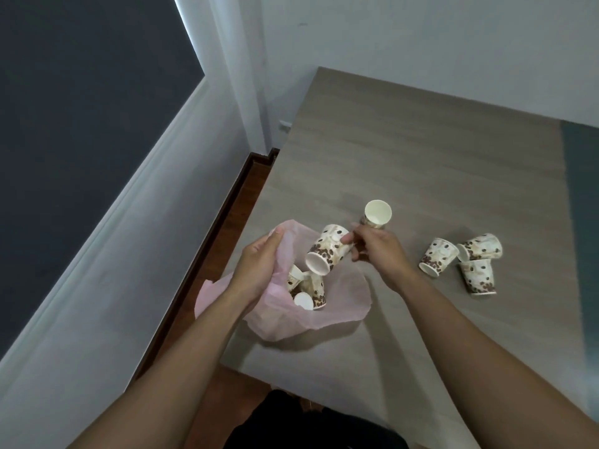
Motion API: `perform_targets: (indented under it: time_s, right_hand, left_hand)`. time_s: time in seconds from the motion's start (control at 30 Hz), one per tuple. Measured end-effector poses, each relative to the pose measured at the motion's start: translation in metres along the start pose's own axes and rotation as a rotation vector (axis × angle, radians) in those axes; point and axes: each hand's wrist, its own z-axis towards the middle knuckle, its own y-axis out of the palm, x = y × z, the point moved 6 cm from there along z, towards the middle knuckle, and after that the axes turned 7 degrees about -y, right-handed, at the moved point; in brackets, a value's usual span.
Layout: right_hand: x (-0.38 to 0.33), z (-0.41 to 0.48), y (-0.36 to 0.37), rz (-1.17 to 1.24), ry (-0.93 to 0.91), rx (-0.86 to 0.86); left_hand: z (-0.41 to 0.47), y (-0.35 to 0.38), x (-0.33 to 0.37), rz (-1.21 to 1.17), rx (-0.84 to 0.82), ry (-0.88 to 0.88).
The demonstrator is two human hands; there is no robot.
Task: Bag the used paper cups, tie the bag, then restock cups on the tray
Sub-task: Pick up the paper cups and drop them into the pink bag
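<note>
A pink plastic bag (343,299) lies open on the grey table (421,150) near its left edge. My left hand (259,267) grips the bag's left rim and holds the mouth wide. Over that mouth my right hand (372,247) pinches a coffee-bean-patterned paper cup (327,251) by its base, tilted with its rim down. Several matching cups (308,290) lie inside the bag. One cup (377,215) stands upright just behind my right hand. Three more cups (470,260) lie to the right, tipped over or upside down.
The table's left edge runs beside a strip of wooden floor (233,215) and a white wall (113,286). A teal strip (583,222) borders the table's right side. No tray is in view.
</note>
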Motion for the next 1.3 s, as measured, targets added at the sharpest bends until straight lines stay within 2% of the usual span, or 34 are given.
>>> perform_targets:
  time_s: [0.13, 0.23, 0.33, 0.4, 0.47, 0.57, 0.67, 0.77, 0.87, 0.93, 1.0, 1.1, 1.23, 1.3]
  right_hand:
    - [0.004, -0.037, 0.057, -0.110, 0.015, -0.299]
    - [0.017, -0.050, 0.087, -0.250, 0.024, -0.377]
    - [0.030, -0.053, 0.104, -0.426, -0.072, -0.448]
    - [0.028, -0.052, 0.101, -0.460, -0.125, -0.457]
    - [0.022, -0.043, 0.085, -0.360, -0.136, -0.367]
    - [0.013, -0.021, 0.035, -0.175, -0.065, -0.122]
    - [0.020, 0.007, -0.021, -0.157, -0.015, 0.110]
    - [0.034, 0.031, -0.065, -0.195, 0.087, 0.243]
    - [0.057, 0.044, -0.080, -0.191, 0.222, 0.264]
    - [0.089, 0.064, -0.078, -0.120, 0.333, 0.170]
    - [0.102, 0.068, -0.069, -0.071, 0.369, 0.100]
    - [0.105, 0.075, -0.072, -0.023, 0.331, 0.164]
    - [0.089, 0.068, -0.086, -0.224, 0.135, 0.356]
    - [0.070, 0.054, -0.089, -0.208, 0.058, 0.416]
  left_hand:
    - [-0.005, 0.014, 0.014, 0.011, -0.060, 0.021]
    - [-0.009, 0.024, 0.022, 0.042, -0.116, 0.014]
    - [-0.008, 0.031, 0.030, 0.083, -0.122, 0.043]
    - [-0.009, 0.036, 0.033, 0.105, -0.133, 0.044]
    - [-0.004, 0.041, 0.031, 0.068, -0.151, 0.025]
    - [0.000, 0.044, 0.030, 0.007, -0.163, 0.018]
    - [-0.001, 0.046, 0.030, 0.002, -0.174, -0.003]
    - [0.002, 0.050, 0.027, -0.013, -0.183, -0.017]
    - [-0.004, 0.042, 0.027, -0.015, -0.227, 0.000]
    - [0.004, 0.043, 0.023, 0.000, -0.181, -0.026]
    - [0.003, 0.036, 0.023, -0.013, -0.184, -0.027]
    - [0.005, 0.024, 0.019, -0.009, -0.149, -0.019]
    - [0.012, 0.017, 0.015, -0.039, -0.045, -0.024]
    - [0.013, 0.020, 0.015, -0.025, -0.041, -0.024]
